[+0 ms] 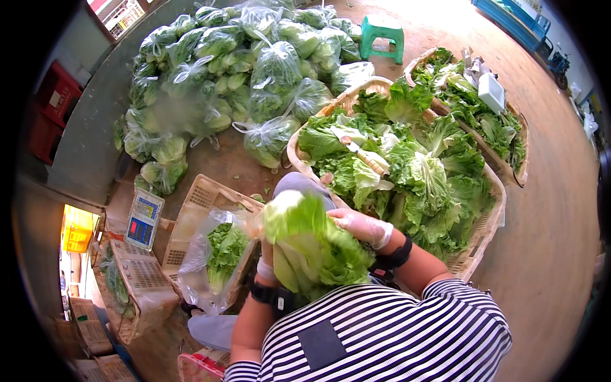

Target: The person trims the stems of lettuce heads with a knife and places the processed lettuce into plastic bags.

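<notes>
A large head of green lettuce [310, 245] is held up in front of my chest, slightly blurred, its pale base toward the upper left. My left hand [266, 258] grips it from the left side; the leaves hide most of its fingers. My right hand [361, 227], in a thin clear glove, is closed on the leaves at the upper right. Just left of my left hand, an opened clear plastic bag [196, 267] with lettuce [227, 248] in it sits in a beige plastic crate [207, 190].
To the right stands a wicker basket [498, 202] heaped with lettuce, a knife [371, 161] lying on top. Behind it, another basket [523, 149] holds leaves and a white device [491, 93]. Bagged greens [273, 67] are piled ahead, near a green stool [382, 30]. A scale display [144, 218] stands left.
</notes>
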A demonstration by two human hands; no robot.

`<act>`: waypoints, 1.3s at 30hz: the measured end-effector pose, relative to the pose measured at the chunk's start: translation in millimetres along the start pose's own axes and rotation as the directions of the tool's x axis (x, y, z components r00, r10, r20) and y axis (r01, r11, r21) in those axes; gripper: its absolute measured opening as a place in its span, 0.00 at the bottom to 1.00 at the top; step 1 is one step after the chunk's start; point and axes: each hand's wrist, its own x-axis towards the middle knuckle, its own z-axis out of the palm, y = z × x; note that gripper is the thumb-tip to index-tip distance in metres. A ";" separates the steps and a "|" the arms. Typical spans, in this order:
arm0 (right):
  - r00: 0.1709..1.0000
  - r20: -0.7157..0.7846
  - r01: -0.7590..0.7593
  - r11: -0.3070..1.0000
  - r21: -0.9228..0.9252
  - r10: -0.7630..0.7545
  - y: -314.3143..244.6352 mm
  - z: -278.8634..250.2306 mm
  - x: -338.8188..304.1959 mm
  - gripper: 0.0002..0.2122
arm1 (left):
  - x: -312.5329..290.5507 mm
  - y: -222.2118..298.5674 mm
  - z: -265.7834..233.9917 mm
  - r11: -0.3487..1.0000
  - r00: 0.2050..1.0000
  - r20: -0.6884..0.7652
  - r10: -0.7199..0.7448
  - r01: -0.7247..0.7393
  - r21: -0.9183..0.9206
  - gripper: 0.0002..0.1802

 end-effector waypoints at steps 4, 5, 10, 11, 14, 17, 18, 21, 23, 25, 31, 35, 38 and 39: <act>0.954 -0.298 -0.191 0.672 -0.715 -0.045 -40.5 -1.1 15.4 0.12 | -23.3 27.5 8.0 0.974 0.964 -0.151 0.219 -0.207 0.087 0.42; 0.879 -0.397 -0.180 0.589 -0.788 -0.263 -42.6 -12.4 20.2 0.10 | -31.4 42.2 15.1 0.960 0.945 -0.184 0.270 -0.250 0.122 0.41; 0.648 -0.589 -0.653 0.045 -0.756 -0.482 -50.5 -76.1 44.2 0.10 | -35.0 111.3 63.1 0.734 0.894 -0.144 0.423 -0.245 0.634 0.32; 0.652 -0.633 -0.695 0.005 -0.719 -0.416 -44.1 -101.2 35.7 0.11 | -14.2 104.6 73.4 0.620 0.883 -0.171 0.438 -0.159 0.768 0.30; 0.640 -0.691 -0.718 0.060 -0.694 -0.337 -38.6 -117.0 30.8 0.13 | 20.6 76.1 67.0 -0.064 0.826 0.069 0.560 -0.040 0.997 0.35; 0.542 -0.773 -0.479 0.634 -0.607 -0.330 -32.5 -137.2 8.8 0.14 | 43.8 45.0 41.4 -0.266 0.852 0.039 0.522 0.119 0.957 0.40; 0.491 -0.798 -0.466 0.668 -0.579 -0.349 -25.1 -148.1 -0.4 0.15 | 48.6 36.1 35.0 -0.348 0.833 0.092 0.545 0.125 0.929 0.42; 0.399 -0.809 -0.431 0.690 -0.581 -0.432 -21.9 -115.6 -28.8 0.14 | 47.7 33.3 30.1 -0.431 0.851 0.222 0.476 0.006 0.902 0.46; 0.395 -0.823 -0.457 0.689 -0.562 -0.409 -23.7 -98.3 -52.8 0.14 | 41.1 37.8 39.1 -0.542 0.856 0.345 0.385 -0.093 0.835 0.45; 0.396 -0.773 -0.537 0.558 -0.632 -0.495 -27.7 -81.7 -68.9 0.14 | 43.6 33.5 34.2 -0.426 0.863 0.247 0.440 -0.041 0.904 0.44; 0.311 -0.833 -0.590 0.595 -0.547 -0.457 -46.3 -64.1 -82.9 0.14 | 48.4 30.9 33.8 -0.228 0.839 0.111 0.533 0.016 0.974 0.39; 0.275 -0.715 -0.285 0.655 -0.700 -0.643 -76.6 -34.5 -78.3 0.11 | 46.6 36.9 65.3 -0.104 0.868 0.102 0.485 -0.059 0.993 0.38; 0.248 -0.541 -0.207 0.502 -0.840 -0.804 -86.1 -25.7 -67.1 0.11 | 55.8 26.5 67.9 -0.094 0.871 0.152 0.467 -0.121 0.988 0.38; 0.400 -0.665 -0.181 0.657 -0.732 -0.630 -92.6 -14.5 -71.1 0.11 | 59.9 21.3 59.9 -0.197 0.856 0.184 0.483 -0.099 0.976 0.39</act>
